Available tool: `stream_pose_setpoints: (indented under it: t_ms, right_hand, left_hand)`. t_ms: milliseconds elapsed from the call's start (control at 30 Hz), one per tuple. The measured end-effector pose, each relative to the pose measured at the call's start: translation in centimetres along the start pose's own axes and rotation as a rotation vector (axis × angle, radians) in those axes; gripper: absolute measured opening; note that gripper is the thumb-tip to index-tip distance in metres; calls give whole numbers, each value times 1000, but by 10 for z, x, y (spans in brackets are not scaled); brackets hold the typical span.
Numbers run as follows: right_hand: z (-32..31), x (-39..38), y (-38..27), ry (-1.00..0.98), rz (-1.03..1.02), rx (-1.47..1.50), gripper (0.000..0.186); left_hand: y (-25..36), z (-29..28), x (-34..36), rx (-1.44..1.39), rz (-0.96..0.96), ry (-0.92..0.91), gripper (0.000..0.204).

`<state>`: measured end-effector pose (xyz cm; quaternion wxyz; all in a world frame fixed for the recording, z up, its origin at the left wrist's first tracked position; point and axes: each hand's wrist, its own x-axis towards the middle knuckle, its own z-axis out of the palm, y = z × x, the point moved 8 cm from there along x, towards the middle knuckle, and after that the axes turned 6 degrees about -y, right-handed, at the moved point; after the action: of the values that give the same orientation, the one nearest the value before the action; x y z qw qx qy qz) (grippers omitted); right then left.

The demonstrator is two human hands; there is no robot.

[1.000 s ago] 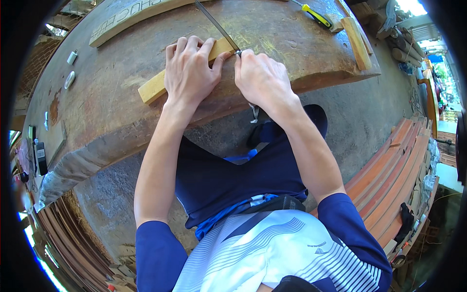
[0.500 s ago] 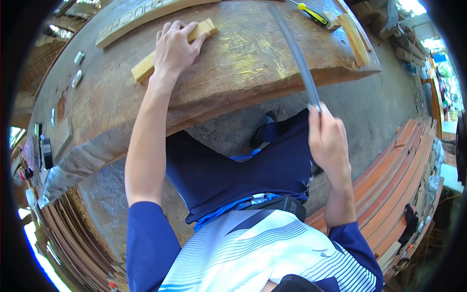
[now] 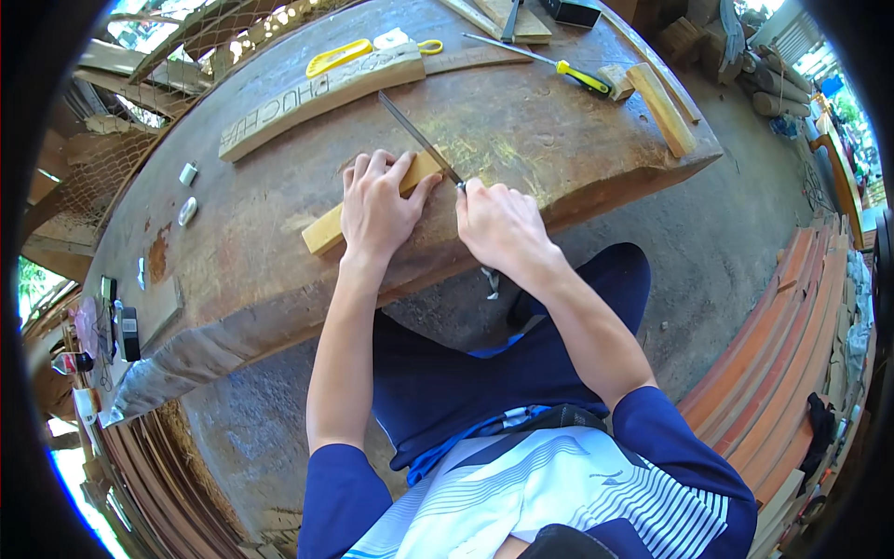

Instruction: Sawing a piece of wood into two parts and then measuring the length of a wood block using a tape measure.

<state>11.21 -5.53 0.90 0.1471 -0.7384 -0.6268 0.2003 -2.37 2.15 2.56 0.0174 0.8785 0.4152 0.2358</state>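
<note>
My left hand point(image 3: 380, 200) presses a short yellowish wooden block point(image 3: 324, 231) against the workbench, its fingers over the top and the thumb along the near side. In my right hand point(image 3: 507, 224) is the handle end of a long, narrow metal blade point(image 3: 414, 130); the fist hides the handle. Its blade slants away to the far left, passing the block's right end. Whether it has teeth is too small to make out, as is whether it touches the wood. Yellow dust point(image 3: 480, 154) lies on the bench beside the block.
Beyond the block lies a longer wooden piece point(image 3: 321, 101) with carved letters. A yellow-and-black screwdriver point(image 3: 585, 76) and wood offcuts point(image 3: 663, 110) lie at the far right of the thick workbench point(image 3: 251, 224). Reddish planks point(image 3: 745, 326) are stacked on the floor at right.
My right hand has swung the blade left and inward, from beyond the bench's edge to the block's right end. My left hand still holds the block, and the view has shifted.
</note>
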Motion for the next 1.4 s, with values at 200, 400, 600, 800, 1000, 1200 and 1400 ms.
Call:
stream_pose_setpoints:
  t_ms: [200, 400, 600, 800, 1000, 1200, 1400]
  right_hand:
    - [-8, 1, 14, 53, 30, 57, 37]
    - [-19, -14, 6, 84, -30, 34, 35]
    - [-51, -36, 33, 91, 11, 100, 37]
    - [-38, -50, 54, 4, -20, 159, 34]
    - [-37, -61, 67, 16, 24, 100, 37]
    - [-52, -57, 63, 52, 80, 86, 36]
    - [-43, -26, 33, 30, 77, 114, 39]
  left_hand:
    - [13, -1, 6, -4, -2, 5, 50]
    - [6, -13, 3, 31, -7, -29, 55]
    - [19, -12, 24, -144, 148, -49, 46]
    - [29, -8, 32, -102, 92, -211, 37]
    - [19, -3, 34, -175, 15, -175, 39]
    - [-4, 2, 67, -84, 178, -169, 33]
    - [-11, 2, 48, -119, 73, -219, 33]
